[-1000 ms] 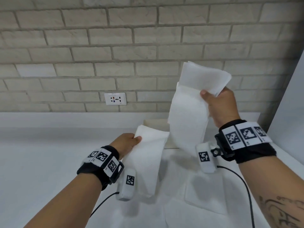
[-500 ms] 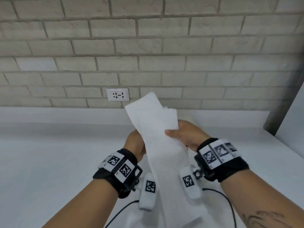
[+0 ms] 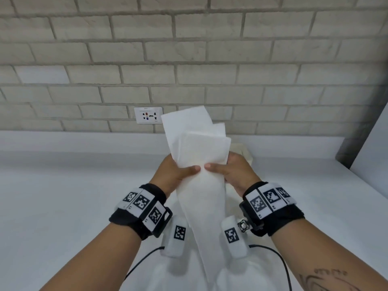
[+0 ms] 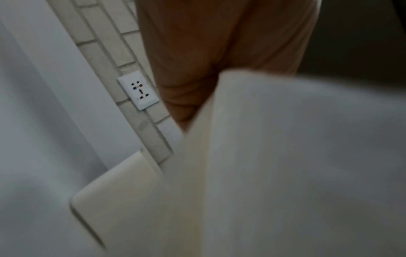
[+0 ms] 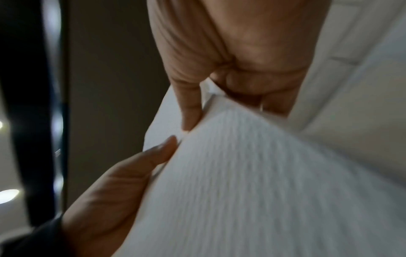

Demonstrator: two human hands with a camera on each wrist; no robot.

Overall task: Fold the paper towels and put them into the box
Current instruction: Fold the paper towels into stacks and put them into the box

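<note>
A long white paper towel [image 3: 200, 185] hangs in the air in front of me, its layered upper end standing above my hands and its lower end reaching the counter. My left hand [image 3: 178, 173] pinches its left edge with the thumb on the front. My right hand [image 3: 228, 172] pinches the right edge at the same height, thumbs almost touching. The right wrist view shows the towel [image 5: 252, 182] nipped between thumb and curled fingers. The cream box [image 3: 241, 151] peeks out behind my right hand; the left wrist view shows the box [image 4: 114, 196] on the counter below the towel [image 4: 296, 156].
A white counter [image 3: 73, 196] runs to a pale brick wall with a wall socket [image 3: 148, 115]. More white paper lies flat on the counter under my wrists [image 3: 235, 276]. A white panel [image 3: 373, 154] stands at the right edge.
My hands have come together from wide apart, bringing the towel's two ends into one bunch. Since half a second ago both thumbs have closed on the front of the towel.
</note>
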